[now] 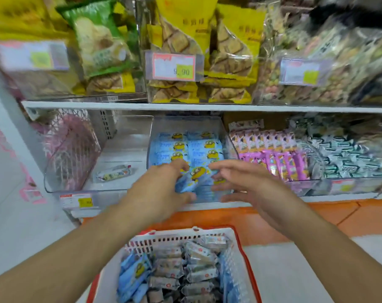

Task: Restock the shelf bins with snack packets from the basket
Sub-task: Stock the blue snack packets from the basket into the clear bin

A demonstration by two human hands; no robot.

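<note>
Two shelf levels carry clear bins; the middle lower bin (185, 127) holds two columns of blue packets. Below stands one white basket (233, 259) of packets. The left hand (161, 189) has its grip clenched around one blue cartoon packet (192, 178) at the bin's front; the right hand (240, 182) hovers just beside it, released. One price tag (174, 66) reads 8.90.

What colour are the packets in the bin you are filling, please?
Light blue packets with yellow cartoon figures; head view shows them best.

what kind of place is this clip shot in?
Most likely a small shop's snack aisle: price tags clipped to clear shelf bins full of packaged snacks, and a shopping basket of packets on the floor. The left hand holds a blue packet.
</note>
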